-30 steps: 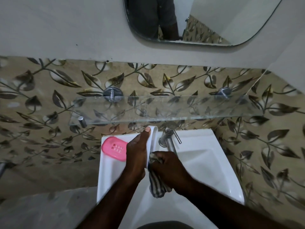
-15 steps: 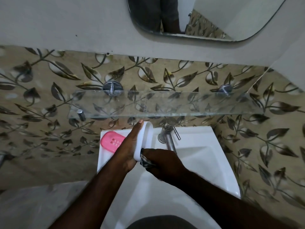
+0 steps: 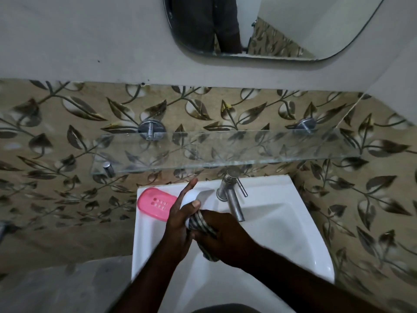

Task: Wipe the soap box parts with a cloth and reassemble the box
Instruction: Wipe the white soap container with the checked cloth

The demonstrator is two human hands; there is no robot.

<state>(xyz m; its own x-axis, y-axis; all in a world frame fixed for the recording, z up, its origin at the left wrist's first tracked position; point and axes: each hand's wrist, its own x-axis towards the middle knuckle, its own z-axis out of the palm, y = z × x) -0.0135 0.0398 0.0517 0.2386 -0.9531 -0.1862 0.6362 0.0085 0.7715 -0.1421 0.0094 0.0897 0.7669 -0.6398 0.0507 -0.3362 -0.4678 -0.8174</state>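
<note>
- The pink tray (image 3: 155, 203), the slotted insert of the soap box, lies flat on the back left corner of the sink (image 3: 297, 195). It looks parked there, out of the basin and within easy reach for refitting.
- The left hand (image 3: 180, 224) holds the white shell (image 3: 190, 195) of the box just right of the tray, above the sink's back edge. Its fingers stretch up along the outer side and the thumb hooks over the near rim. That grip seems meant to brace the shell on edge, so the side facing right is open to wiping.
- The striped cloth (image 3: 202, 224) is bunched against the lower end of the shell, its loose tail hanging down over the basin. From here I cannot tell whether it is inside the shell or only on its rim.
- The right hand (image 3: 223, 238) has its fingers curled tightly round the cloth and presses it toward the shell, directly facing the left hand, so each push is met by the other palm.
- The tap (image 3: 232, 199) stands at the middle of the sink's back edge, just right of the hands and apart from them; no water shows.
- I judge the wiping is under way and the reassembly not yet begun, since tray and shell are apart.
</note>
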